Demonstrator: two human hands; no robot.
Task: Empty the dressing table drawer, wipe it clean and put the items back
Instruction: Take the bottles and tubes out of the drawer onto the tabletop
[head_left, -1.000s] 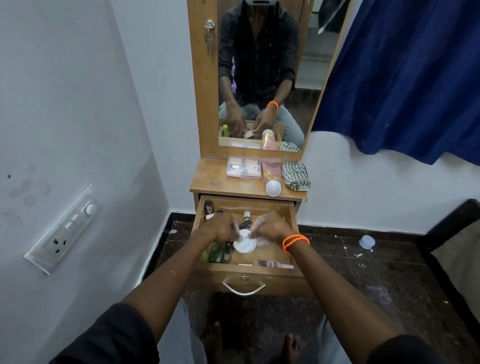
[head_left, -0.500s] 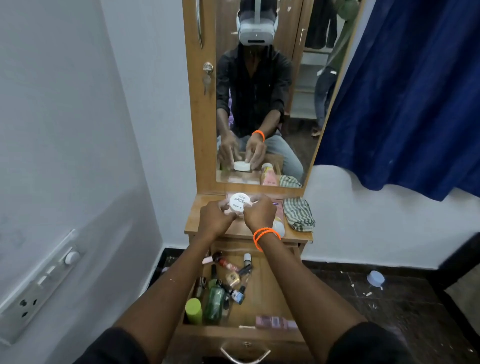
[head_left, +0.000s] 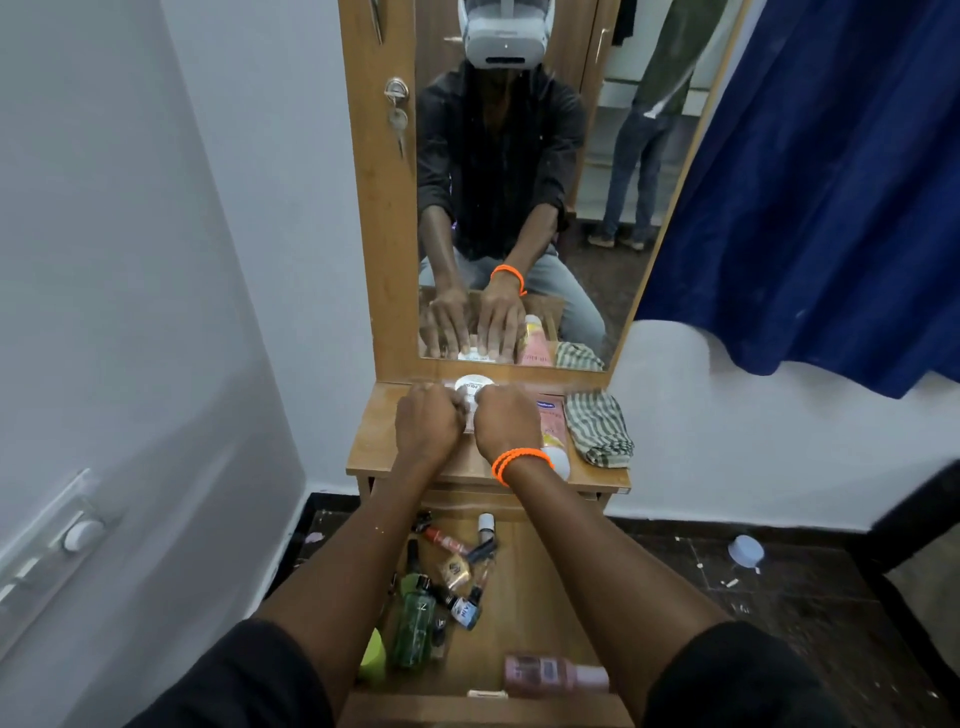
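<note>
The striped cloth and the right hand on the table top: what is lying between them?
In the head view, a pink tube with a white cap lies between the striped cloth and the right hand, partly hidden by the wrist.

Both hands are out over the wooden dressing table's surface (head_left: 379, 441), at the foot of the tall mirror (head_left: 519, 182). The left hand (head_left: 427, 422) and right hand (head_left: 506, 422) together hold a round white jar (head_left: 471, 387), fingers curled round its sides; whether it touches the wood is unclear. The right wrist wears an orange band (head_left: 519, 462). Just right lie a pink tube (head_left: 551, 415) and a folded striped cloth (head_left: 597, 428). Below, the open wooden drawer (head_left: 524, 582) holds a green bottle (head_left: 413, 621), small bottles and a pink bottle (head_left: 553, 673).
</note>
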